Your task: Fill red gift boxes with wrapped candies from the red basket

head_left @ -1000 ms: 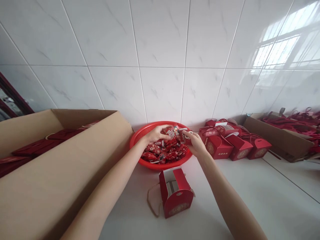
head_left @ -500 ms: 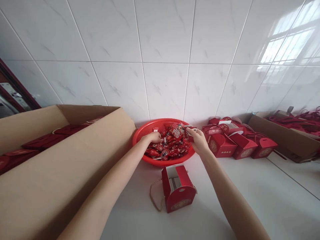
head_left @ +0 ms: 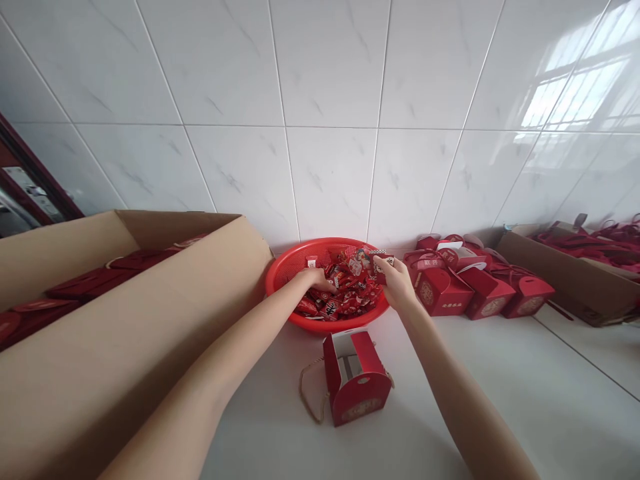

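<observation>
Mid-frame, my right hand pinches packets at the basket (a light grip avoids crushing, I judge); my left hand is inside, grasp I can't tell. The box stands open, lower centre.

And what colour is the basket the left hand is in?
The basket is bright red, its wall perforated; the head view shows it best.

The tall brown cardboard carton walls off the left; white marbled tiles block beyond the round red plastic basket. A lane crosses the white tabletop between the open red cardboard box and right forearm, though its depth is hard to judge.
</observation>
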`<state>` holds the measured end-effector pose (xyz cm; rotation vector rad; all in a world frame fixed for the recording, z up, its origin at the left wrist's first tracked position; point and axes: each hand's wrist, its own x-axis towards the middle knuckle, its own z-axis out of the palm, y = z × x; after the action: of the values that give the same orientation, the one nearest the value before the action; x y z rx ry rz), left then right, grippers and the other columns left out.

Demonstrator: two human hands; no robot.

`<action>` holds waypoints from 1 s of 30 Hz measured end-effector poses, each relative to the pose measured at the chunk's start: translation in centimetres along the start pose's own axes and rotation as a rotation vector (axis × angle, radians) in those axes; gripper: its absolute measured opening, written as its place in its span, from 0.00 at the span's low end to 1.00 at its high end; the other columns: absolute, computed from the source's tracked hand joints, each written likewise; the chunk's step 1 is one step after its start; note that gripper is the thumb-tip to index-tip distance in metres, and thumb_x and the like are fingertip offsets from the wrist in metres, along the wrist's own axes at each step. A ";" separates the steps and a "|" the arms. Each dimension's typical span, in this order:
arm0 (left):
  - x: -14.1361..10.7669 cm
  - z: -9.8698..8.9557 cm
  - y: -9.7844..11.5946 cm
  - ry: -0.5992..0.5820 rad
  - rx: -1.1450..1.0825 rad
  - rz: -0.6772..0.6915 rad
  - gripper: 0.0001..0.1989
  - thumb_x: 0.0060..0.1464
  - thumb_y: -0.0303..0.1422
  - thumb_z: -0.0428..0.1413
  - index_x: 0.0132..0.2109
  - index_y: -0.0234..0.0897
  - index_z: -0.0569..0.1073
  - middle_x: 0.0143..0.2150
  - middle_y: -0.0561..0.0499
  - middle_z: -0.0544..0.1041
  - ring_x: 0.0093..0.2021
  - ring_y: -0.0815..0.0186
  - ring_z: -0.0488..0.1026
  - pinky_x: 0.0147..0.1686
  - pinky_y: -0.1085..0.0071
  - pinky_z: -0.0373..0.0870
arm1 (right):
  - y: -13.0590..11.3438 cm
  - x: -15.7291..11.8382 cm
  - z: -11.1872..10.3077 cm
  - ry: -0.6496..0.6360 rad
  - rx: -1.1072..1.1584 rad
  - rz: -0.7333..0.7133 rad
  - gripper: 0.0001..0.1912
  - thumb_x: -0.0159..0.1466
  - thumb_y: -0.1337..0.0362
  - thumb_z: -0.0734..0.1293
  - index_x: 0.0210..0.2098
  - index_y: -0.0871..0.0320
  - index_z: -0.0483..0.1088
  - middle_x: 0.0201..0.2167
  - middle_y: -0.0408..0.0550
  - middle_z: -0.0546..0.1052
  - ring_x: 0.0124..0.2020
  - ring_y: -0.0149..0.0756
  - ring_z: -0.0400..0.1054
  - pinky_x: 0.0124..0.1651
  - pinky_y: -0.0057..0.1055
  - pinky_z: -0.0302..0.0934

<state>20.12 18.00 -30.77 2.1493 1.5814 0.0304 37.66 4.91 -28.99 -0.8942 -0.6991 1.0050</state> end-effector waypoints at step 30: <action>-2.4 -0.9 1.2 -0.291 -0.128 0.122 0.34 0.23 0.35 0.71 0.46 0.43 0.77 0.42 0.52 0.81 0.43 0.56 0.77 0.37 0.70 0.73 | -0.1 -0.1 0.0 -0.011 0.000 0.004 0.16 0.43 0.56 0.78 0.26 0.56 0.72 0.24 0.43 0.77 0.28 0.36 0.72 0.34 0.32 0.67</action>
<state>20.16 15.92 -28.87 2.0422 1.2498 -0.1323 37.60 4.80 -28.93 -0.8908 -0.7062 1.0140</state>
